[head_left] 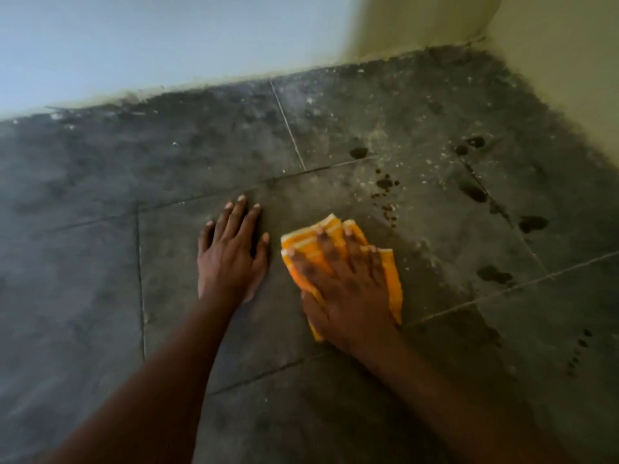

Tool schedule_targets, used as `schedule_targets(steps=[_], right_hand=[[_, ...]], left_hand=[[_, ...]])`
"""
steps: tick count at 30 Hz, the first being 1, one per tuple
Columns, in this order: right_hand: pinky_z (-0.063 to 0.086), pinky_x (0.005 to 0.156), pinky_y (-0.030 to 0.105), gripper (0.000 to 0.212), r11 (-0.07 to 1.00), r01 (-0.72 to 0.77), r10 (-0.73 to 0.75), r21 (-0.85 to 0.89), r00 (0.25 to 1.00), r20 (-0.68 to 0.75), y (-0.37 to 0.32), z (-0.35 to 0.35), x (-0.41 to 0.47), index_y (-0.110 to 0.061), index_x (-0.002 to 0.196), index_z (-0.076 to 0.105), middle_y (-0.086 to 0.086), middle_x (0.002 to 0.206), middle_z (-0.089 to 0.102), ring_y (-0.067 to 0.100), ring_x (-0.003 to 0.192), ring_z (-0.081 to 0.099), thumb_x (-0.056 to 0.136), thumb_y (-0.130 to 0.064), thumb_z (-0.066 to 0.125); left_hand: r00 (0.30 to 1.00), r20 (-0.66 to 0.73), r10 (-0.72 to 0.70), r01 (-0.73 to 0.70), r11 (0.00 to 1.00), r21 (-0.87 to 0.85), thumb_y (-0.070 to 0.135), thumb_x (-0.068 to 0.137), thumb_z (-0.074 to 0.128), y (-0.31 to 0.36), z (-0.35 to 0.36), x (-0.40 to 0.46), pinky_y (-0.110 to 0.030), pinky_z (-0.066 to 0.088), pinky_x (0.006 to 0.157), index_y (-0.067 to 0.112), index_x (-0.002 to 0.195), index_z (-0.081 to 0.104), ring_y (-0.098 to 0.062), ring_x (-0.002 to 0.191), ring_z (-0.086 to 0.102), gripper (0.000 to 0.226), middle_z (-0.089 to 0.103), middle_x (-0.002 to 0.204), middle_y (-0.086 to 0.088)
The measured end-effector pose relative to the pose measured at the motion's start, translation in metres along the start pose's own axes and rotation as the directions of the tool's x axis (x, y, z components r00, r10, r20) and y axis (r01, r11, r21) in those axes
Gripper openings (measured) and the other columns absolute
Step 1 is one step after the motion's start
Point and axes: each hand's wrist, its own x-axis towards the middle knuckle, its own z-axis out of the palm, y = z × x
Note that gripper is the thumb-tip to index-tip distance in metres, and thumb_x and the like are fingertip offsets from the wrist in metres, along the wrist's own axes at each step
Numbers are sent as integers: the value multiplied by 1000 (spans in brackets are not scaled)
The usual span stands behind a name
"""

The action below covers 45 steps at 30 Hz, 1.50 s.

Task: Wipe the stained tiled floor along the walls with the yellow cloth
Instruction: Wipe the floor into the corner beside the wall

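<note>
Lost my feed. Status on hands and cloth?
Left hand flat on floor, empty. Right hand pressing yellow cloth to tile. Dark stains ahead, unwiped. Nothing blocking.

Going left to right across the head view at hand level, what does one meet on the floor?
Bare grey tile → left hand, flat on the floor → yellow cloth under the right hand → dark stain spots near the right wall.

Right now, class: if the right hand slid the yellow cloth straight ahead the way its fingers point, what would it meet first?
The right hand, flat on the yellow cloth, points up and slightly left. Bare tile, then the grout line comes first, probably; the wall lies beyond.
</note>
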Motion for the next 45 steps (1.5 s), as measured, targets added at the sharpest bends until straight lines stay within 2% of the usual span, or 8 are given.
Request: schedule_targets(steps=[3,8,14,21,28,35,41,45], right_hand=[[14,123,68,74,999,-12,15,-45,998,63,47,-6,-6,-63,157,5,-8,175,-1,32,162,-2,92,-63,42],[11,123,69,69,898,-438,439,41,898,-13,30,-1,58,-51,161,19,3,175,12,44,159,3,95,-64,37],[16,122,68,77,998,54,-48,-42,990,132,44,-18,0,-58,159,9,-5,176,1,36,161,1,91,-60,46],[11,121,72,69,876,-478,476,60,879,34,27,-4,98,-51,161,17,6,175,9,45,159,-2,96,-60,38],[11,124,65,74,991,-132,128,20,980,153,3,-16,66,-59,158,9,-3,176,-1,37,161,1,93,-56,43],[12,119,74,69,778,-624,620,72,781,76,26,-3,149,-54,161,11,5,176,4,46,159,-1,94,-59,30],[16,121,69,73,991,-130,129,-4,980,149,6,-12,79,-58,159,10,-2,176,-1,40,160,3,93,-57,41],[20,118,74,72,890,-455,456,-34,887,67,68,-11,83,-53,161,15,5,175,8,44,159,9,92,-58,35]], left_hand=[[999,45,-15,15,1000,-4,53,105,29,1,-3,1,-47,14,131,31,163,34,-16,163,13,62,19,176,4],[996,81,-41,44,999,-28,53,106,26,5,-2,1,-47,12,132,34,165,27,-13,164,5,62,12,177,7],[989,129,-72,76,997,-33,52,107,30,1,-7,5,-48,11,133,37,166,23,-12,164,1,61,7,177,9],[979,189,-73,83,995,-47,53,106,30,0,-10,5,-51,8,133,36,167,19,-12,164,-2,64,3,178,9],[983,144,-118,127,990,-58,49,104,36,5,-8,1,-56,13,131,30,166,28,-10,164,7,66,11,177,8],[974,197,-114,120,993,-16,50,105,34,3,-8,9,-53,9,132,30,167,24,-12,164,5,66,10,178,6],[987,153,-45,53,998,-45,50,106,35,-8,-15,19,-54,20,129,24,164,35,-21,161,23,63,23,175,2],[984,164,66,-77,995,59,55,108,26,-37,-10,113,-54,8,131,27,166,24,-22,164,6,65,10,177,0]])
